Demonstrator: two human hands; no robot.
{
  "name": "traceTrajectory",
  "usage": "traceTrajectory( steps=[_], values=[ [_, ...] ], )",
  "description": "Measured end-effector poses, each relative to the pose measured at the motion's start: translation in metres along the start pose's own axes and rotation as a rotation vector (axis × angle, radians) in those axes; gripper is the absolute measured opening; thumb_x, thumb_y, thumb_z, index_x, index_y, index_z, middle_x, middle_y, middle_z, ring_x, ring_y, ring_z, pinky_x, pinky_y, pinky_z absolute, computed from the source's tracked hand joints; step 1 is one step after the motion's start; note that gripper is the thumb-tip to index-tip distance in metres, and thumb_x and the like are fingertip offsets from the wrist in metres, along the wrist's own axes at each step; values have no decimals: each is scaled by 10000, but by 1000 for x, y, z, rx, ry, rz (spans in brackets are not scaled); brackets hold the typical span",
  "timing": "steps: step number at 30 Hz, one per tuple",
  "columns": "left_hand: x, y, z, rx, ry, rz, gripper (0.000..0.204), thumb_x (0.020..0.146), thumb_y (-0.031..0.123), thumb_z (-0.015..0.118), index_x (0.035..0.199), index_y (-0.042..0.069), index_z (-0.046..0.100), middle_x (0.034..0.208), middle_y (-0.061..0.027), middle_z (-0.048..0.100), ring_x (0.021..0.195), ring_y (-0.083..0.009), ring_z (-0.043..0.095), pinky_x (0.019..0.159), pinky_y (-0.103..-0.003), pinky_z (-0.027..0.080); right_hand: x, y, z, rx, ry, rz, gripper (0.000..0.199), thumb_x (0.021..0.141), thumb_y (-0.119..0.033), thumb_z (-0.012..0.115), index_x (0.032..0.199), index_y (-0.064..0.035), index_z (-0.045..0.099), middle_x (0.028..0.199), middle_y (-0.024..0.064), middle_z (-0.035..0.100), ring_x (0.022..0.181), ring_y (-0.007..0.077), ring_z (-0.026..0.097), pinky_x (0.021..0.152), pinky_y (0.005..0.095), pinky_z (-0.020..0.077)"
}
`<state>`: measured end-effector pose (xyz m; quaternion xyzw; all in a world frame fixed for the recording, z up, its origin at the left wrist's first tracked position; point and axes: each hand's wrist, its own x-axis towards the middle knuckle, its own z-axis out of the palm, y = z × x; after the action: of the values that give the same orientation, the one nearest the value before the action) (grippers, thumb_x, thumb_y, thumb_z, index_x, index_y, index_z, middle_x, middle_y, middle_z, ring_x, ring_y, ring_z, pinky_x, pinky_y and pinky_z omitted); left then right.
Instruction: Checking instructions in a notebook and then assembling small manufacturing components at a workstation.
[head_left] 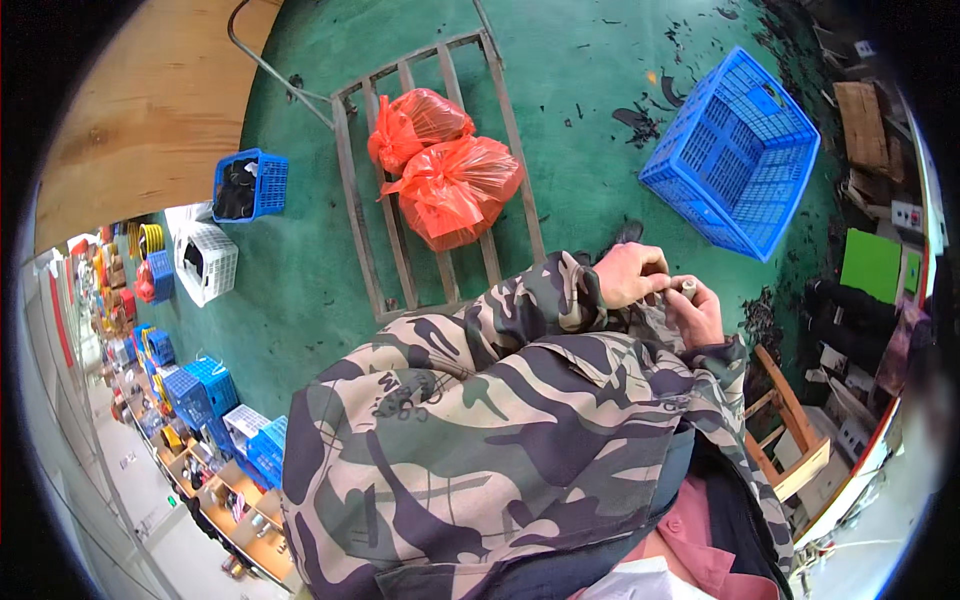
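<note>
My left hand reaches in from the left in a camouflage sleeve. Its fingers are bent and pressed together, close to the right hand's fingertips; whatever they pinch is too small to make out. Curled around a small pale, roll-like piece is my right hand, with one end of the piece poking up between thumb and fingers. Both hands are held in front of my camouflage jacket, above the green floor. Beyond them to the left, two tied red plastic bags lie on a metal-framed cart.
A large blue plastic crate rests tilted at the far right, near black scraps. A wooden frame stands at right. Leftward are a blue basket of black pieces, a white crate and stacked blue crates.
</note>
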<state>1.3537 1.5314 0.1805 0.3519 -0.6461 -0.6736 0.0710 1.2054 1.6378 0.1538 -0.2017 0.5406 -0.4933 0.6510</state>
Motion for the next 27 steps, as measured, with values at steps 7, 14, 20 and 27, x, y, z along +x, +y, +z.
traceTrajectory(
  steps=[7,14,20,27],
  values=[
    [66,26,-36,-94,125,5,93,810,28,568,868,-42,549,753,-78,605,645,-114,582,569,-255,475,84,-59,-19,72,-152,23,108,819,-75,560,895,1,552,665,18,530,485,79,485,421,203,360],
    [130,72,8,-81,60,28,120,799,-36,493,918,-35,512,807,-61,568,715,-123,578,611,-266,471,107,-84,-105,160,-178,-130,241,835,-171,592,994,-3,527,652,10,543,488,69,494,399,204,371],
    [135,104,85,145,0,90,67,794,-20,513,858,-27,531,751,-68,580,656,-114,572,585,-249,465,65,-68,-160,34,-155,-417,307,818,-231,617,1039,-27,552,707,20,576,560,80,552,434,214,434],
    [142,202,130,587,-83,224,148,797,12,566,940,0,531,805,-73,595,679,-128,594,621,-257,489,18,-99,-186,304,-164,-433,154,851,-187,573,811,-39,577,609,1,536,488,69,490,428,221,386]
  ],
)
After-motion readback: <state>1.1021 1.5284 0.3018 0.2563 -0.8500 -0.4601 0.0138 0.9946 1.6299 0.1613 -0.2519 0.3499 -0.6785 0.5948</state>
